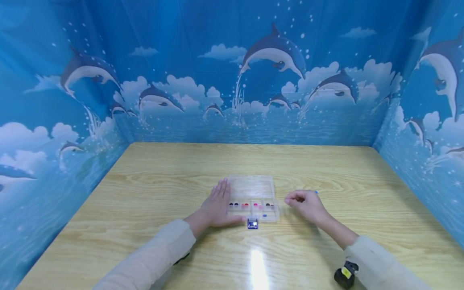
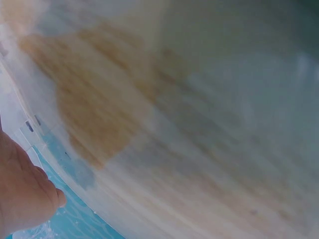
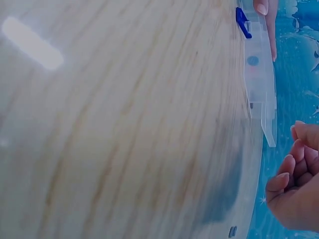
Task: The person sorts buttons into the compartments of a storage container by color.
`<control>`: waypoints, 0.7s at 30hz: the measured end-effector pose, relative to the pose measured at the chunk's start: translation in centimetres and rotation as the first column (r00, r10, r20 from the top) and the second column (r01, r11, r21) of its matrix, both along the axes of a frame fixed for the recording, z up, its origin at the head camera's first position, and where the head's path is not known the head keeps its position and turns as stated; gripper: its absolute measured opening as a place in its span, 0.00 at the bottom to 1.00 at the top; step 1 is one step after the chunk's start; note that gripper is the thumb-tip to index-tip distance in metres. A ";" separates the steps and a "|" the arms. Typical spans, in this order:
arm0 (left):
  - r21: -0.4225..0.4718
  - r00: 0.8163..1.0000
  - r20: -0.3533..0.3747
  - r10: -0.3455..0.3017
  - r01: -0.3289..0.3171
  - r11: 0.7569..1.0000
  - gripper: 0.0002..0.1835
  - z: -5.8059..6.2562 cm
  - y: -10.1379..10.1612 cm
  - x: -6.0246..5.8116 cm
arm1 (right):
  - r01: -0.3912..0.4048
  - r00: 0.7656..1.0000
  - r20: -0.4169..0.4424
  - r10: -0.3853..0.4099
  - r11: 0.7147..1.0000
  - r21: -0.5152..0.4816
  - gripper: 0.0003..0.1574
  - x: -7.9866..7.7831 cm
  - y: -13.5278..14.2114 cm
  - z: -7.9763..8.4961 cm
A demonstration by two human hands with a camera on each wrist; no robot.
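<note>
A clear plastic box lies on the table with its lid raised at the back. Small dark, red and pink pieces sit in its row of compartments, and one small blue piece lies in the front one. My left hand rests flat along the box's left side, thumb toward the blue latch at the front. To the right of the box is my right hand, its thumb and forefinger tips together and the other fingers curled. I cannot tell whether something tiny is between those tips.
Another small blue piece lies on the wooden table just beyond my right hand. A blue dolphin-print curtain encloses the back and sides. A black device is strapped at the right sleeve.
</note>
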State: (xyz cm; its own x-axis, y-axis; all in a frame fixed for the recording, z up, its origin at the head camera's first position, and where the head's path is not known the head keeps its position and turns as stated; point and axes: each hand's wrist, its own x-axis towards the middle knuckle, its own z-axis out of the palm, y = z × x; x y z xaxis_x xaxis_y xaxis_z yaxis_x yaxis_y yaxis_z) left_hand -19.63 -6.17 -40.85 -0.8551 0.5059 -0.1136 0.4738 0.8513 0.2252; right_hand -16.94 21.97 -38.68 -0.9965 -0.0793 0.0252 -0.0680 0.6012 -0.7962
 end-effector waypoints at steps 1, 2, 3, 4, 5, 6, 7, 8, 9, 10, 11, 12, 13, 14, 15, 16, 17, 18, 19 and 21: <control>0.001 1.000 0.001 0.000 0.000 1.000 0.62 0.0 0.0 0.0 | 0.004 1.000 0.002 -0.004 1.000 0.006 0.09 0.0 0.2 0.0; 0.000 1.000 0.002 0.001 -0.001 1.000 0.62 -0.1 0.0 0.0 | 0.008 1.000 0.003 -0.008 1.000 0.017 0.10 0.0 0.4 -0.1; -0.001 1.000 0.004 0.001 -0.001 1.000 0.62 -0.1 0.0 0.0 | 0.011 1.000 0.006 -0.012 1.000 0.024 0.10 0.0 0.6 -0.1; -0.001 1.000 0.004 0.001 -0.001 1.000 0.62 -0.1 0.0 0.0 | 0.013 1.000 0.005 -0.013 1.000 0.027 0.10 0.0 0.8 -0.1; -0.002 1.000 0.005 0.001 -0.001 1.000 0.62 -0.1 0.0 -0.1 | 0.013 1.000 0.005 -0.013 0.999 0.029 0.10 -0.1 1.0 -0.1; -0.004 1.000 0.005 0.001 -0.001 1.000 0.62 -0.1 0.0 -0.1 | 0.013 1.000 0.002 -0.013 0.999 0.032 0.11 -0.1 1.1 -0.2; -0.004 1.000 0.006 0.001 -0.001 1.000 0.62 -0.1 0.0 -0.1 | 0.012 1.000 -0.005 -0.012 0.999 0.033 0.11 -0.1 1.3 -0.2; -0.005 1.000 0.007 0.002 -0.002 1.000 0.62 -0.1 0.0 -0.1 | 0.012 1.000 -0.012 -0.012 0.999 0.035 0.11 -0.1 1.5 -0.2; -0.005 1.000 0.006 0.002 -0.002 1.000 0.62 -0.1 0.0 -0.1 | 0.012 1.000 -0.019 -0.011 0.999 0.035 0.11 -0.2 1.7 -0.2; -0.005 1.000 0.006 0.001 -0.001 1.000 0.62 -0.1 0.0 -0.1 | 0.012 1.000 -0.025 -0.011 0.999 0.038 0.11 -0.2 1.9 -0.3; -0.005 1.000 0.007 0.001 -0.001 1.000 0.62 -0.1 0.0 -0.1 | 0.014 1.000 -0.028 -0.013 0.999 0.043 0.11 -0.2 2.0 -0.3; -0.004 1.000 0.006 0.001 -0.001 1.000 0.62 -0.1 0.0 -0.1 | 0.017 0.999 -0.033 -0.015 0.999 0.051 0.11 -0.2 2.2 -0.3; -0.005 1.000 0.006 0.000 0.000 1.000 0.62 -0.1 0.0 -0.1 | 0.021 0.999 -0.035 -0.019 0.998 0.058 0.11 -0.1 2.3 -0.3; -0.006 1.000 0.006 0.000 0.000 1.000 0.62 -0.1 0.0 -0.1 | 0.023 0.999 -0.037 -0.021 0.998 0.066 0.12 -0.1 2.4 -0.4; -0.007 1.000 0.006 0.000 0.000 1.000 0.62 -0.1 0.0 -0.1 | 0.026 0.999 -0.040 -0.023 0.997 0.071 0.12 -0.1 2.6 -0.3; -0.008 1.000 0.007 0.000 0.000 1.000 0.62 -0.1 0.0 -0.1 | 0.027 0.999 -0.043 -0.023 0.997 0.078 0.12 -0.1 2.7 -0.3; -0.008 1.000 0.006 0.000 0.000 1.000 0.62 -0.1 0.0 0.0 | 0.030 0.999 -0.047 -0.026 0.996 0.084 0.12 -0.1 2.9 -0.3; -0.008 1.000 0.005 0.000 0.000 1.000 0.62 -0.1 0.0 0.0 | 0.031 0.998 -0.050 -0.027 0.996 0.085 0.12 -0.1 3.0 -0.3; -0.008 1.000 0.005 0.000 0.000 1.000 0.62 -0.1 0.0 0.0 | 0.032 0.998 -0.054 -0.027 0.996 0.085 0.12 -0.1 3.2 -0.3; -0.008 1.000 0.004 0.000 0.000 1.000 0.62 0.0 0.0 0.0 | 0.036 0.998 -0.062 -0.031 0.996 0.085 0.12 -0.2 3.5 -0.3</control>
State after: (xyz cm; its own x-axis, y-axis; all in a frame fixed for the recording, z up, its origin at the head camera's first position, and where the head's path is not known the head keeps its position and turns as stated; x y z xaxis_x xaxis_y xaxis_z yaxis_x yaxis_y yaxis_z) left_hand -19.66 -6.16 -40.86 -0.8546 0.5050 -0.1215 0.4729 0.8532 0.2199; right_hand -17.14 25.49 -38.94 -0.9955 -0.0507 0.0800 -0.0933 0.6700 -0.7365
